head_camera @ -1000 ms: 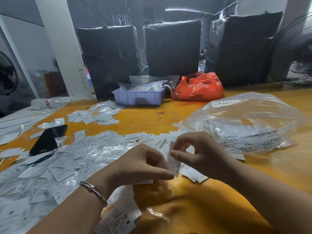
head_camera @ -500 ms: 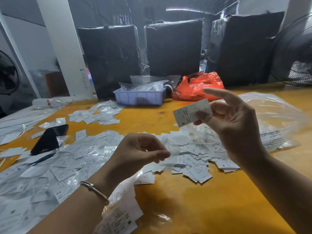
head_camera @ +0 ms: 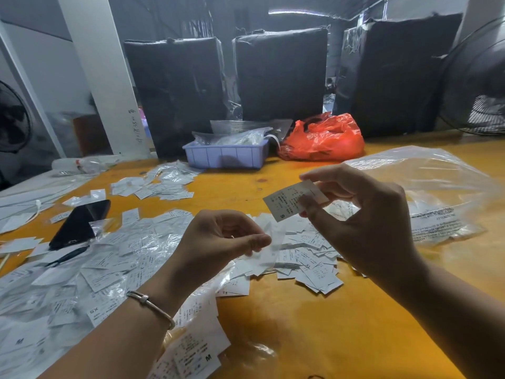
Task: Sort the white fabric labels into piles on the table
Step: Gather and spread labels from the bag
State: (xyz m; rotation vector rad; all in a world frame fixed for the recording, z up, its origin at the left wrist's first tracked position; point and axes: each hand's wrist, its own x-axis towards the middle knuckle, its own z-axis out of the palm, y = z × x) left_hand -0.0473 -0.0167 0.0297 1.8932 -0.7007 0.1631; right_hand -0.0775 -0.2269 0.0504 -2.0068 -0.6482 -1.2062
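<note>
My right hand (head_camera: 363,222) is raised above the table and pinches a white label (head_camera: 292,199) printed with an S between thumb and fingers. Lower and to the left, my left hand (head_camera: 218,242) has curled fingers and pinches a blurred pale strip (head_camera: 266,247) at its fingertips. Beneath both hands lies a loose heap of white labels (head_camera: 308,261). A wider spread of labels and clear sleeves (head_camera: 82,272) covers the left of the yellow table (head_camera: 314,329). A small pile (head_camera: 158,186) lies farther back, and labels marked M (head_camera: 196,354) lie by my left forearm.
A black phone (head_camera: 79,222) lies among the labels at left. A blue tray (head_camera: 226,157) and a red plastic bag (head_camera: 322,140) sit at the back. A large clear bag (head_camera: 437,192) lies at right. Black wrapped bales (head_camera: 281,75) and a fan (head_camera: 478,86) stand behind the table.
My right hand lifted one label out of the heap, then brought it lower and turned it so the S shows. My left hand stayed low over the heap and rose slightly.
</note>
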